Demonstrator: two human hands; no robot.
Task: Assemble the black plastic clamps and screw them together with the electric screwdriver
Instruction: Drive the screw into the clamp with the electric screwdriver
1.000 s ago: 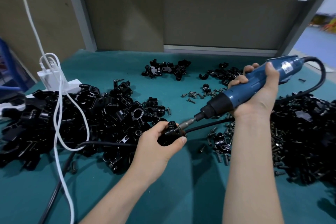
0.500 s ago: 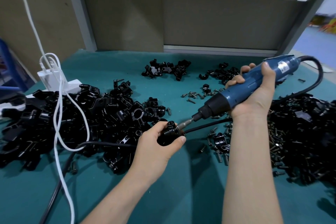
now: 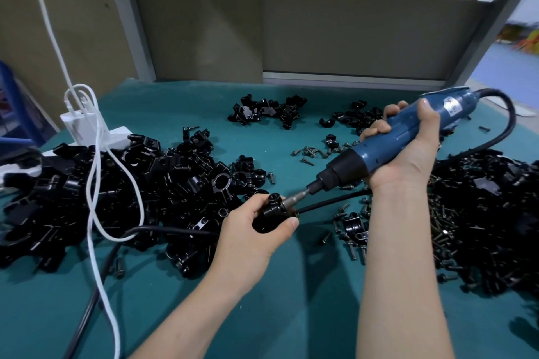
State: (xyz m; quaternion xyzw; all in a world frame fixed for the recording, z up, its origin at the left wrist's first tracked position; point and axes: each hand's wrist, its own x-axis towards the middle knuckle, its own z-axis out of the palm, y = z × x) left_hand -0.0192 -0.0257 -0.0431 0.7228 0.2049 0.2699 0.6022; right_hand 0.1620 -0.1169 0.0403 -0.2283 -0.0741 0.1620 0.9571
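Note:
My left hand [image 3: 250, 234] grips a black plastic clamp [image 3: 272, 211] just above the green table, near the middle of the view. My right hand [image 3: 408, 148] holds the blue electric screwdriver [image 3: 388, 146] slanted down to the left. Its metal bit [image 3: 294, 198] meets the right side of the clamp. My fingers cover the lower half of the clamp, so the screw itself is hidden.
A big heap of black clamp parts [image 3: 116, 192] lies left, another heap with screws [image 3: 481, 218] lies right, and smaller groups [image 3: 268, 111] sit at the back. Loose screws [image 3: 309, 151] dot the green table [image 3: 291, 300]. A white charger with cable [image 3: 87, 125] stands far left; a black cord [image 3: 175, 232] crosses the table.
The screwdriver has slid slightly down and left, its bit now pushed further onto the clamp. My left hand and the clamp have stayed in place.

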